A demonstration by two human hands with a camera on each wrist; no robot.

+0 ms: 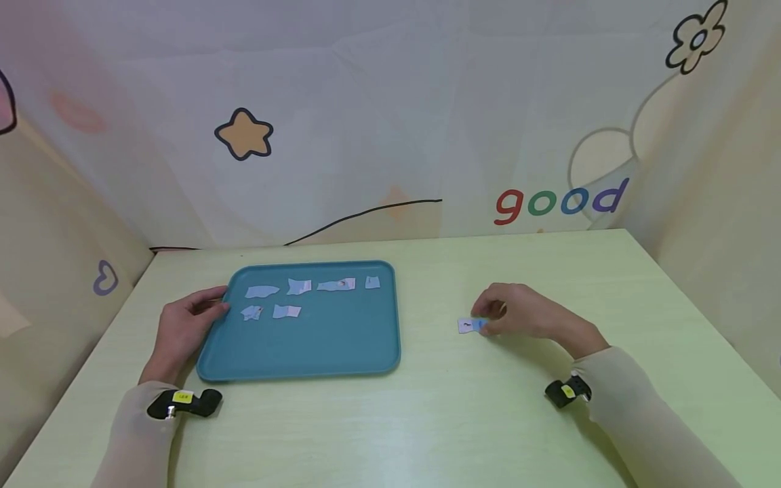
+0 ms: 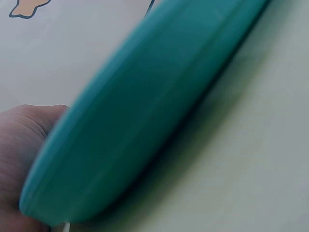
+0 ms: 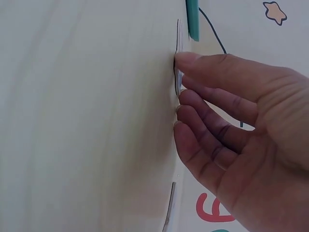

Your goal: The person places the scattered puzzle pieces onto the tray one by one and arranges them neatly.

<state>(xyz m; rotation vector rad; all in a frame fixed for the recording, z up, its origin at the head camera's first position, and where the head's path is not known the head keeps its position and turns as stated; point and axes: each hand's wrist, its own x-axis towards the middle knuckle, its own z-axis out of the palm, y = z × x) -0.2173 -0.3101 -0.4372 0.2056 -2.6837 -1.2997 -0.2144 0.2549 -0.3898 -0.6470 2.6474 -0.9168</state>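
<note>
A blue tray [image 1: 342, 339] lies on the table at the left, with several torn paper pieces in two rows at its far side. At its left rim, my left hand [image 1: 186, 329] holds the edge; the tray wall [image 2: 120, 111] hides most of its fingers in the left wrist view. Right of the tray, my right hand [image 1: 525, 313] pinches a small blue and white paper piece [image 1: 466, 326] at the tabletop. In the right wrist view the thumb [image 3: 188, 60] sits on that piece, the other fingers curled beside it.
Another thin piece [image 3: 169, 208] shows edge-on near the right hand in the right wrist view. The pale wooden table [image 1: 427, 427] is bounded by a printed cloth backdrop [image 1: 366, 135] behind and at the sides.
</note>
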